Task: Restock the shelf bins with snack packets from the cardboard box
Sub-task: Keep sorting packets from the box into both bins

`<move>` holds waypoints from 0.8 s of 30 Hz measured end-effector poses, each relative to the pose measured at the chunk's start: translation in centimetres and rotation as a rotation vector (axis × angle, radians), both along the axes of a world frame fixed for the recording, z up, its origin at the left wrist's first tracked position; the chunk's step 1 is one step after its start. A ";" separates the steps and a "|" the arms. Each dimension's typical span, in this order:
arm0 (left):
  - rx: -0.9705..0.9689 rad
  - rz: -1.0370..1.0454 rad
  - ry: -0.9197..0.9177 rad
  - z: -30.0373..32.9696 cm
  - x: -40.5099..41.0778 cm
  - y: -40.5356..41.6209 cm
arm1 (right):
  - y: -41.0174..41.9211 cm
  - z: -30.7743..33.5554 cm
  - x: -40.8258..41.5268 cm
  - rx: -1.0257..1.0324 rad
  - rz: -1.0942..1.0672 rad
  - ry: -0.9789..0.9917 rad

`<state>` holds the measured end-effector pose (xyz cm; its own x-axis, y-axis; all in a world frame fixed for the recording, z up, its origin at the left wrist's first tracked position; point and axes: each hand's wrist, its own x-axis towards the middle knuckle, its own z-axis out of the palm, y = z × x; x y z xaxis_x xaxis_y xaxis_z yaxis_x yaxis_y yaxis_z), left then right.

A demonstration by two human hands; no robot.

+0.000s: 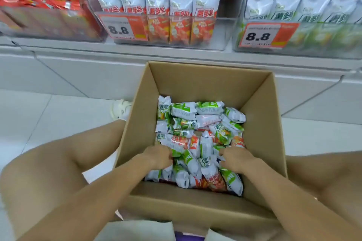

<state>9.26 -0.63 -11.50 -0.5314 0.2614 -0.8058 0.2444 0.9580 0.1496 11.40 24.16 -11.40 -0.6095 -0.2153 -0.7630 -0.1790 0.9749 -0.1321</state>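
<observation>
Both hands (pixel 197 157) grip packets (pixel 205 148) — long axes jumbled.

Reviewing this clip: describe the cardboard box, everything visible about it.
The cardboard box is plain brown corrugated card, open-topped, standing upright on the pale tiled floor below the shelf bins, between the person's knees. Its bottom is covered by loose white snack packets with green or orange print. The left hand and right hand reach inside, among the packets.

Cardboard box (pixel 195 82) on pale tiled floor (pixel 49 115); clear bins (pixel 221 31) on shelf (pixel 121 49).
</observation>
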 end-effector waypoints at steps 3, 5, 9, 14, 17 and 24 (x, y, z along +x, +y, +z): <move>-0.032 -0.045 -0.080 -2.4 0.6 0.0 | 0.2 -2.2 1.0 0.050 0.011 -0.115; -0.010 -0.052 -0.106 -3.4 0.9 0.4 | -0.1 -3.2 1.3 0.054 0.016 -0.114; 0.007 -0.273 -0.062 -4.3 1.7 2.1 | -1.1 -5.3 1.5 -0.008 -0.005 -0.069; 0.065 -0.812 0.001 -5.6 2.5 3.6 | -2.4 -7.4 2.8 -0.050 0.023 -0.103; 0.061 -0.964 0.022 -6.4 2.7 3.5 | -2.3 -7.7 2.5 -0.013 0.076 -0.080; 0.083 -0.907 0.076 -6.4 2.2 3.7 | -2.4 -7.9 2.4 -0.062 0.023 -0.135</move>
<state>11.44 3.10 -17.86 -0.1445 0.6600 -0.7372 0.9106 0.3803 0.1619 13.82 21.78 -19.35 -0.4965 -0.2769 -0.8227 -0.1774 0.9601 -0.2161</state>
